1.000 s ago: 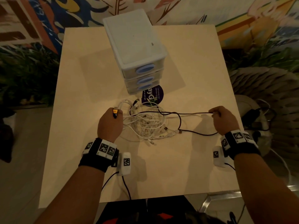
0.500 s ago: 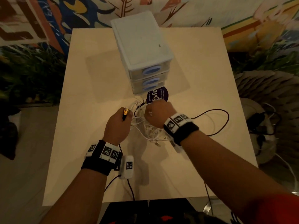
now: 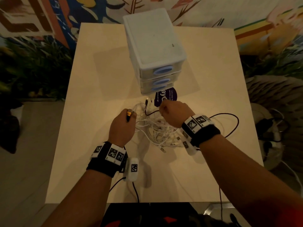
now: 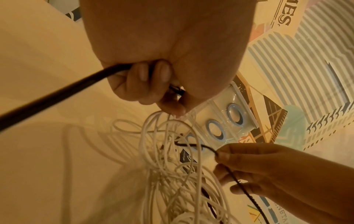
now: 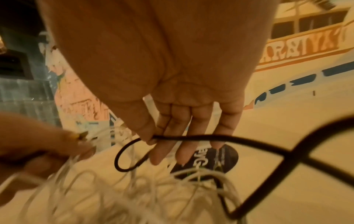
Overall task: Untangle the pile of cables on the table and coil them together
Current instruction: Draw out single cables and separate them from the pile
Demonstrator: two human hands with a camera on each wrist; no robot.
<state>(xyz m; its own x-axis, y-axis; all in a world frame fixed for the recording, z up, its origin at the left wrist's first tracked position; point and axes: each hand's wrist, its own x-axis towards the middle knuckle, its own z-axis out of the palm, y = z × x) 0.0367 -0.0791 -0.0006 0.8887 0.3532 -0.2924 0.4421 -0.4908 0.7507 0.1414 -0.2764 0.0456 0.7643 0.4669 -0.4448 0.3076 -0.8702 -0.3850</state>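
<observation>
We note the pile of white cables [image 3: 157,130] on the table [image 3: 101,82], just in front of the white drawer unit [image 3: 154,46]. Left hand [image 3: 121,126], left of the pile, fingers curled round the black cable [image 4: 57,97], its yellow-tipped plug [image 3: 129,114] protruding. Right hand [image 3: 173,113], over the pile, pinches the same cable between thumb and forefinger; remaining fingers extended.

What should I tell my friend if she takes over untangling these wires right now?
Left hand grips the black cable's yellow-tipped plug end.
Right hand pinches the same black cable further along, over the white cable pile.
The pile lies on the table before the drawer box.
Done: a black loop lies free to the right.
Left: pull the black cable out of the white tangle, separate the rest, coil them together.
</observation>
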